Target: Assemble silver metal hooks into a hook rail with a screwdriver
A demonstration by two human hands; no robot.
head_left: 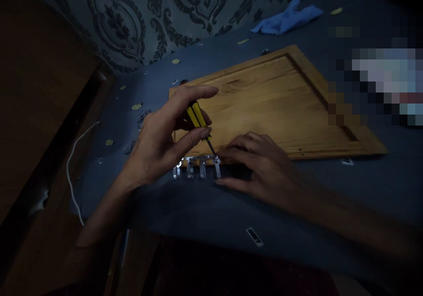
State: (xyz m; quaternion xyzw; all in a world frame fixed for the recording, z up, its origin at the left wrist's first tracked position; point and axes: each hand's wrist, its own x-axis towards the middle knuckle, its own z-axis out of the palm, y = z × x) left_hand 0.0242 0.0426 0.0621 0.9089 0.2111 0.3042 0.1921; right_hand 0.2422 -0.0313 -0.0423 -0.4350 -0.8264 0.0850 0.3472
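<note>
My left hand (158, 142) is closed around a screwdriver (197, 113) with a yellow and black handle, held at a tilt. Its metal shaft points down to the right end of a silver hook rail (202, 166), where the tip seems to meet a screw spot. The rail has several hooks and lies along the near edge of a wooden board (257, 106) with a grooved border. At the rail's right end, my right hand (264, 166) holds with the index finger above and the thumb below the end hook; its other fingers rest on the board.
A dark patterned cloth (109, 212) covers the surface. Behind the board lies a crumpled blue cloth (286, 18). Small metal bits (143, 119) sit left of the board, partly behind my left hand. A white cable (68, 172) hangs at the left edge. Patterned wallpaper (158, 14) rises behind.
</note>
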